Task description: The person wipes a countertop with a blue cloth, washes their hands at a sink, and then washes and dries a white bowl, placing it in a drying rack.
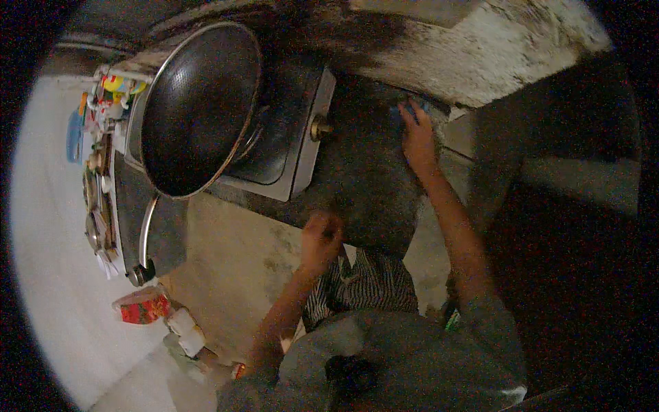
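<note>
My right hand [419, 139] presses down on the dark countertop [373, 170] near its far right corner. Under and between its fingers shows a small blue cloth [395, 111], mostly covered. My left hand [322, 239] is at the counter's front edge with fingers curled; blur and shadow hide whether anything is in it. A gas stove [304, 162] with a brass-coloured knob [320, 129] stands on the counter left of my right hand. At the stove's left, a large dark wok [201, 113] is tilted, its inside facing me, its long metal handle [148, 232] pointing towards the front.
Bottles and kitchen items crowd a rack [105, 134] along the left, by a pale wall [46, 216]. A red packet [144, 306] and a white package [186, 329] lie at lower left. A rough, stained wall [504, 56] rises behind the counter.
</note>
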`<state>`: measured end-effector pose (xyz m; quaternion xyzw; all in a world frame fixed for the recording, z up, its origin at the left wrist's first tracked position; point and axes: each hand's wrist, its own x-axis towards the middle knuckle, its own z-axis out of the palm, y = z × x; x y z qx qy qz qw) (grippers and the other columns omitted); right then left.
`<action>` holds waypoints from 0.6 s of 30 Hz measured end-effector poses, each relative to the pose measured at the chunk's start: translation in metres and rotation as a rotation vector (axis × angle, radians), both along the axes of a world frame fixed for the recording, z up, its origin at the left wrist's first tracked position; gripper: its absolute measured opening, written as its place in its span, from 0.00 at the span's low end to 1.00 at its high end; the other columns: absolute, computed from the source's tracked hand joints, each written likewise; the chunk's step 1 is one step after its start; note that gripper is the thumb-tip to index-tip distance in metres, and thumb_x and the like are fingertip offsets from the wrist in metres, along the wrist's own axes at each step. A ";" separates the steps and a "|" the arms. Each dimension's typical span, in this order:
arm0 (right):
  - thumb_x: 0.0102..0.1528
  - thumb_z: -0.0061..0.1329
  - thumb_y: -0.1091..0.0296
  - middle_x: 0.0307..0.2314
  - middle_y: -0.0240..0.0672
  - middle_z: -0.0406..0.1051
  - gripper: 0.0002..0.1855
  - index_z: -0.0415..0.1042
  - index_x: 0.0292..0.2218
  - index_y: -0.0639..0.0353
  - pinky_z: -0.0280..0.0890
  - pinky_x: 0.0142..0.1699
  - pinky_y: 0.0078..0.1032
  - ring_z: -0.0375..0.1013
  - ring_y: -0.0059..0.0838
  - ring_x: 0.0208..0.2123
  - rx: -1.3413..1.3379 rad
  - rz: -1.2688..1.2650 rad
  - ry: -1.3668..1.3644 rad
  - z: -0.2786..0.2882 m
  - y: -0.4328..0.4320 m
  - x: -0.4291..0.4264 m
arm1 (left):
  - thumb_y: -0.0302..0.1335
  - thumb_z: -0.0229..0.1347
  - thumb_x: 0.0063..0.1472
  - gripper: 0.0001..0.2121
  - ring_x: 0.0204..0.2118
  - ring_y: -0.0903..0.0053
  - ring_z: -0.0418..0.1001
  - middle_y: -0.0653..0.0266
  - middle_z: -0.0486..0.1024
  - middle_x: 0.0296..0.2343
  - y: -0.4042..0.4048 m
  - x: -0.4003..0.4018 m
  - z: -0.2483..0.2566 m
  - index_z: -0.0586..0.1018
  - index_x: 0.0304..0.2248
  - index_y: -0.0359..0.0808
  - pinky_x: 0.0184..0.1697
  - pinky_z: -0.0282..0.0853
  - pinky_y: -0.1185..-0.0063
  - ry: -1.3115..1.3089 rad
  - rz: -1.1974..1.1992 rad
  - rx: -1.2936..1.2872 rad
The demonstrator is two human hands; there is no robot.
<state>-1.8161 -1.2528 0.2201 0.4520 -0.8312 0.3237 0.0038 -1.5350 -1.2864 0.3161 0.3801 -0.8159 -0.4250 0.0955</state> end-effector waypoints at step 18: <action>0.46 0.43 0.80 0.42 0.39 0.66 0.13 0.72 0.34 0.59 0.59 0.51 0.38 0.64 0.43 0.46 -0.035 1.061 -0.417 -0.014 0.126 0.202 | 0.14 0.51 0.50 0.06 0.26 0.83 0.65 0.68 0.68 0.23 0.100 0.211 -0.010 0.70 0.27 0.34 0.31 0.61 0.85 0.169 0.823 0.326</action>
